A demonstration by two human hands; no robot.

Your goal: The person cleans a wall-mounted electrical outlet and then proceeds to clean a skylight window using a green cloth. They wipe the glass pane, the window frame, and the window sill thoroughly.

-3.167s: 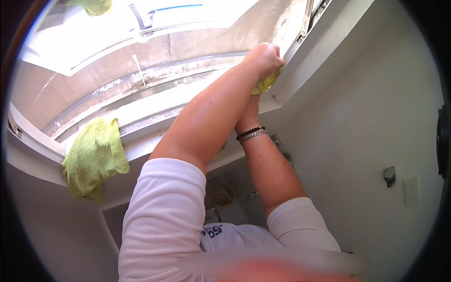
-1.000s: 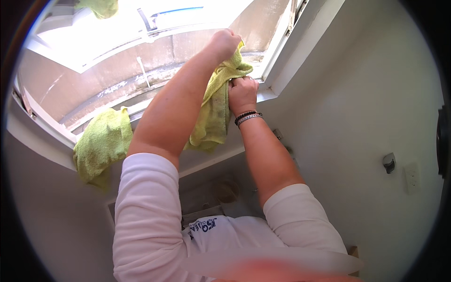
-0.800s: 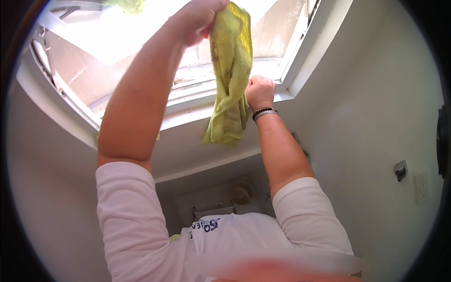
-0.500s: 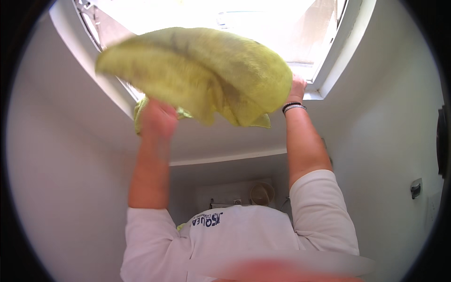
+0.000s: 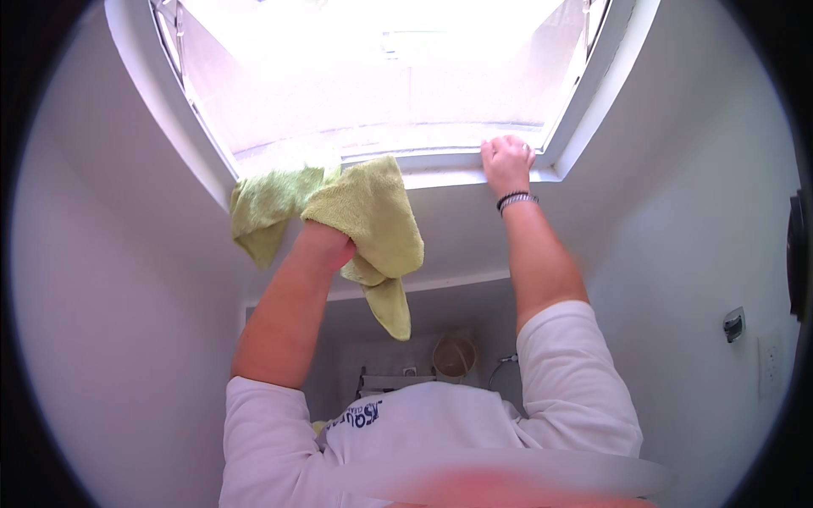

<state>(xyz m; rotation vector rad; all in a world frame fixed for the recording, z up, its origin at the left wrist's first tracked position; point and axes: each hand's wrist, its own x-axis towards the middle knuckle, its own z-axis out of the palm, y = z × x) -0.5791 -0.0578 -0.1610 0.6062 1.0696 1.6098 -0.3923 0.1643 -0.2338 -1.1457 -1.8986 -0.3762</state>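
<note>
A yellow-green microfiber cloth (image 5: 368, 207) is draped over my left hand (image 5: 332, 244) at the sill. The cloth covers most of its fingers, and a loose corner hangs down below. Just left of it, a second yellow-green cloth (image 5: 269, 203) lies over the sill edge, partly hanging down the wall. My right hand (image 5: 508, 161) is at the right end of the lower window frame (image 5: 440, 176), its fingers curled onto it. Above both hands is the bright, overexposed window (image 5: 381, 93).
Pale walls close in on both sides. On the right wall are a small metal fitting (image 5: 734, 324), an outlet plate (image 5: 771, 364) and a dark round object (image 5: 797, 254). Below, behind my body, stand a beige bucket (image 5: 455, 356) and a rack-like object (image 5: 385, 383).
The cloth that was spread wide and blurred across the window is now gathered lower over my left hand. That hand has shifted slightly right. My right hand remains at the frame, slightly further left.
</note>
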